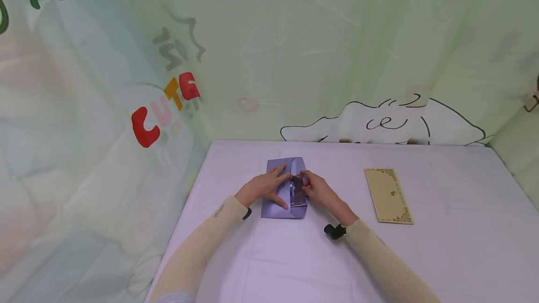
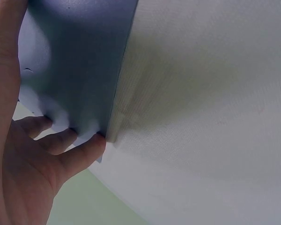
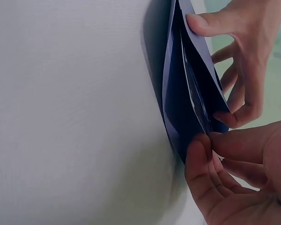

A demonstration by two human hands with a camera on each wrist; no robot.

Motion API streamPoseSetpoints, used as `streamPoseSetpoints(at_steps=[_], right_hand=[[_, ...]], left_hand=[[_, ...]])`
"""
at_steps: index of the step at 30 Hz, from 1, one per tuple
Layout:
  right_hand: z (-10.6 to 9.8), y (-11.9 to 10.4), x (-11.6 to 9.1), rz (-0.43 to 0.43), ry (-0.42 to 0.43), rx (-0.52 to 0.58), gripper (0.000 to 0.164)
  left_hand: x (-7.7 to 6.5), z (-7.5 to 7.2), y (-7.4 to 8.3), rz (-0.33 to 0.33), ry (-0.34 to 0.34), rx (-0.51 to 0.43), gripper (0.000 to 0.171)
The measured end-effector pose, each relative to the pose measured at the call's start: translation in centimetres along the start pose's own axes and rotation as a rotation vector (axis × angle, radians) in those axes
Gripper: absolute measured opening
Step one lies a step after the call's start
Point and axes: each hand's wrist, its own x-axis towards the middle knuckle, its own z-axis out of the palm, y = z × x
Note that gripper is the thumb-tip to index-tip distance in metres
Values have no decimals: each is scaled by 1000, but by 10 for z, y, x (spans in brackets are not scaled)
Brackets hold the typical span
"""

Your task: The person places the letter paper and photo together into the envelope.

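In the head view, a purple envelope lies on the table just below the frame's centre. The left hand rests on it with fingers spread; the right hand, fingers bent, is at a dark picture card in the envelope's opening. A tan paper lies at centre right. The left wrist view shows left fingertips touching the envelope, upper left. In the right wrist view, right of centre, the right thumb and fingers pinch the card's edge.
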Motion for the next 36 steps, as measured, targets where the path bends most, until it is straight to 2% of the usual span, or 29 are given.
streamPoseSetpoints(at_steps=[9, 21, 36], right_hand=[[8, -7, 6, 19, -44, -15, 50], [18, -16, 8, -21, -26, -24, 48], [26, -19, 11, 24, -9, -4, 37]], left_hand=[[0, 0, -1, 7, 4, -3, 109], [0, -2, 0, 1, -1, -3, 114], [1, 3, -2, 2, 11, -32, 113]])
